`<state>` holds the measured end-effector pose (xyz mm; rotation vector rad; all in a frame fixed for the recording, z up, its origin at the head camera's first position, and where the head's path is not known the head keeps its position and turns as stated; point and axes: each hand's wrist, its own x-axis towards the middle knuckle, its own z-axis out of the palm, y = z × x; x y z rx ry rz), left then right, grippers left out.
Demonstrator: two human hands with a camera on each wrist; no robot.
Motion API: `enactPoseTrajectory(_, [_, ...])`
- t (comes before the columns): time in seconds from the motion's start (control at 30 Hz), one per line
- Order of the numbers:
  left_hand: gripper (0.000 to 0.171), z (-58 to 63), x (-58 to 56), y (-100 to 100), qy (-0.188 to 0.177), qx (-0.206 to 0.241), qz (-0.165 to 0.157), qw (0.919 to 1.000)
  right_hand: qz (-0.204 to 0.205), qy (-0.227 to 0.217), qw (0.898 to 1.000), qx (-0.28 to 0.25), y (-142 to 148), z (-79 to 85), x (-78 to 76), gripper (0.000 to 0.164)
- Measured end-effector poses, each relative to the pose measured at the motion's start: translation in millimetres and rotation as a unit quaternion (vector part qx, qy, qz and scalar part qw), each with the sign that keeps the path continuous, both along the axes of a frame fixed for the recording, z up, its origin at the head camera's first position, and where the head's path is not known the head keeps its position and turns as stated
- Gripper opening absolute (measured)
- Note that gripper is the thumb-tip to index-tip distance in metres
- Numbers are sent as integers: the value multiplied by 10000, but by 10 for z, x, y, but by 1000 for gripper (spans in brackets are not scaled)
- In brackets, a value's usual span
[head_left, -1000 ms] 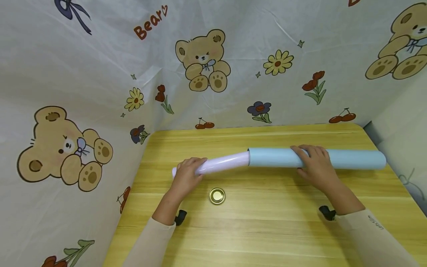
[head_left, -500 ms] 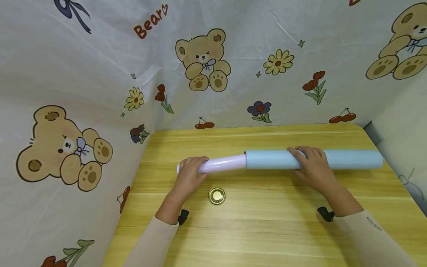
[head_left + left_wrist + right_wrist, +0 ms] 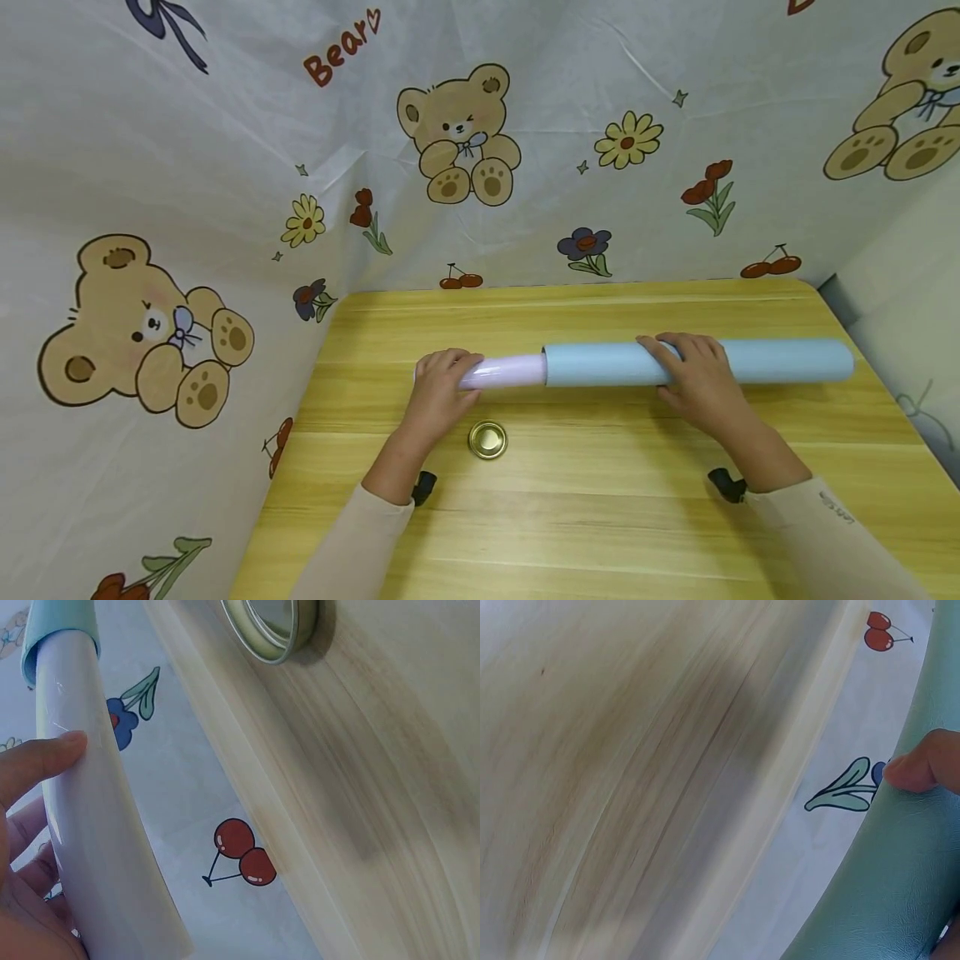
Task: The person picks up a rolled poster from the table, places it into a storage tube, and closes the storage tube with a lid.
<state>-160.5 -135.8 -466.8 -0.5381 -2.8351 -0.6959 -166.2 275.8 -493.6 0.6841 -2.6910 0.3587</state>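
My left hand (image 3: 442, 393) grips a glossy lilac tube (image 3: 513, 372) near its left end, the thumb lying along its near side in the left wrist view. The tube's right part sits inside the open end of a wider light blue roll (image 3: 787, 361). Around the middle of that roll my right hand (image 3: 697, 379) is wrapped, thumb on the near side. In the right wrist view the roll's surface (image 3: 877, 877) looks lightly textured. Both pieces lie in nearly one straight line across the table. How far the lilac tube reaches inside is hidden.
A round gold lid (image 3: 488, 440) lies on the wooden table (image 3: 600, 517), just in front of the lilac tube. Behind and to the left hangs a white cloth (image 3: 247, 150) printed with bears and flowers. Black wrist-camera mounts (image 3: 726, 485) sit at the cuffs.
My left hand has moved right, and less of the lilac tube shows outside the blue roll. The roll has shifted slightly left and toward me with my right hand. The tube has levelled out.
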Motion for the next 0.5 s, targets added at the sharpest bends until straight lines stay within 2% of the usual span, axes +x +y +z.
enactPoseTrajectory(0.17, [51, -8, 4, 65, -90, -120, -24, 9999, 9, -18, 10000, 39, -13, -20, 8, 96])
enactPoseTrajectory(0.5, [47, -8, 14, 153, -114, -90, -138, 9998, 105, 22, 9999, -33, -99, -3, 37, 94])
